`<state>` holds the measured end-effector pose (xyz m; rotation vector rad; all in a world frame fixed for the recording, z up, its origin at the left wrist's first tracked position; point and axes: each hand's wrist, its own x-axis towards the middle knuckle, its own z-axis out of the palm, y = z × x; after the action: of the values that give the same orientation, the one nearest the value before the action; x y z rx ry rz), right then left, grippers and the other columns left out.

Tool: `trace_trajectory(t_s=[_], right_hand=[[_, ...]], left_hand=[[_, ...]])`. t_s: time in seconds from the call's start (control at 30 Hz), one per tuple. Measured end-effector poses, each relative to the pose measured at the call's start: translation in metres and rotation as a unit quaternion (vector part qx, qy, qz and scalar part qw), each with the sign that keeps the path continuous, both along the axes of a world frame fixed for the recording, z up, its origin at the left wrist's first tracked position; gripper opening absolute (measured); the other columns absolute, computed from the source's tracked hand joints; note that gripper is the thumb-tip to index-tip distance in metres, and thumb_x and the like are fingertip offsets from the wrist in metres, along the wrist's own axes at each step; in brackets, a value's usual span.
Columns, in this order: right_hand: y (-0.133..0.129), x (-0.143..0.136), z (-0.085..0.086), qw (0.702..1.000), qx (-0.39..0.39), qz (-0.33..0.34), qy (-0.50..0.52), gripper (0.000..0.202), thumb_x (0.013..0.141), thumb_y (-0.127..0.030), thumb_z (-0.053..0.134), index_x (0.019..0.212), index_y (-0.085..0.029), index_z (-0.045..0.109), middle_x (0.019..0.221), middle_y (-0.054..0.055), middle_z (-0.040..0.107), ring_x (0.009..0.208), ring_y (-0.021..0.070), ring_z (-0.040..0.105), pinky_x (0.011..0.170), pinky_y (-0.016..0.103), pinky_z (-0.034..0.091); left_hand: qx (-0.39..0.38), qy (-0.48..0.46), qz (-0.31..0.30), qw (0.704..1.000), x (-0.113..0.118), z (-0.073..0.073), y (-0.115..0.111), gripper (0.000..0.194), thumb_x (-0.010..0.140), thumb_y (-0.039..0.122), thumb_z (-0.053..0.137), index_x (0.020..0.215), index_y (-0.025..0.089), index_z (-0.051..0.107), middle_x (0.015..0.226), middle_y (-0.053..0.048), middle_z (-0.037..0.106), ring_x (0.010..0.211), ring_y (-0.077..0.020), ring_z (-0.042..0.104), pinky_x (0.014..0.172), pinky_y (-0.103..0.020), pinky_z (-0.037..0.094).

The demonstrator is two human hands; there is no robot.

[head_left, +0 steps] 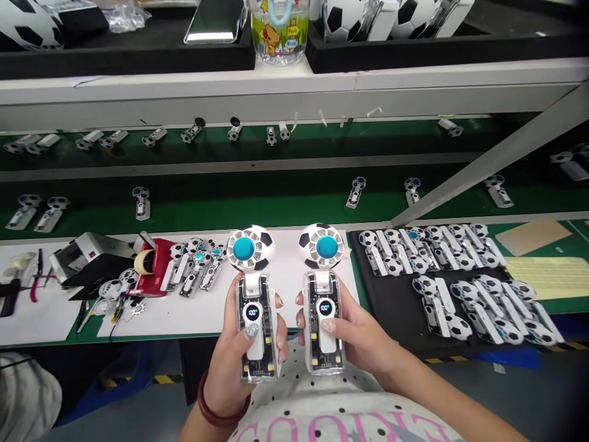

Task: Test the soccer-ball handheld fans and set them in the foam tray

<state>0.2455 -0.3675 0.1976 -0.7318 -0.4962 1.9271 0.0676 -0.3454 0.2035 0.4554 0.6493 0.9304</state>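
Observation:
Upright in my left hand point(230, 362) is a handheld fan point(253, 334) with a soccer-ball head, a teal hub and a clear body showing its circuit board. Its small round display is lit and appears to read 100. My right hand point(356, 331) grips a matching handheld fan point(324, 356), also with a lit display. Each thumb lies on the white front strip of its fan. The two fans are side by side, apart, above the near edge of the bench.
A black tray point(391, 319) at right carries several similar fans. At left stand a red tape dispenser point(159, 270), a black-and-grey box point(96, 261) and more fans. Behind, a green conveyor belt point(285, 205) carries spaced fans. A slanted metal post point(483, 156) and overhead shelf point(184, 92) frame the space.

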Motion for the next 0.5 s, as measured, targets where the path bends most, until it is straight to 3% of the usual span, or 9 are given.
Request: trace_trajectory(t_s=[0.33,0.5], right_hand=[[-0.008,-0.001,0.011,1.0,0.02,-0.009,-0.02,0.066,0.078,-0.019,0.059,0.13,-0.033,0.02,0.104,0.004,0.055,0.09,0.0184,0.057,0.079,0.037,0.046],[-0.011,0.002,0.01,0.999,0.041,-0.001,0.006,0.071,0.074,-0.018,0.062,0.13,-0.033,0.019,0.103,0.003,0.053,0.089,0.019,0.057,0.075,0.036,0.047]], left_hand=[[0.041,0.053,0.002,0.998,-0.001,0.011,-0.004,0.064,0.078,0.026,0.052,0.13,0.046,0.019,0.095,-0.004,0.052,0.063,-0.0164,0.053,0.052,-0.031,0.043],[0.043,0.03,-0.014,0.999,-0.002,0.01,-0.007,0.072,0.074,0.029,0.059,0.13,0.045,0.017,0.099,-0.005,0.051,0.066,-0.0166,0.054,0.052,-0.031,0.044]])
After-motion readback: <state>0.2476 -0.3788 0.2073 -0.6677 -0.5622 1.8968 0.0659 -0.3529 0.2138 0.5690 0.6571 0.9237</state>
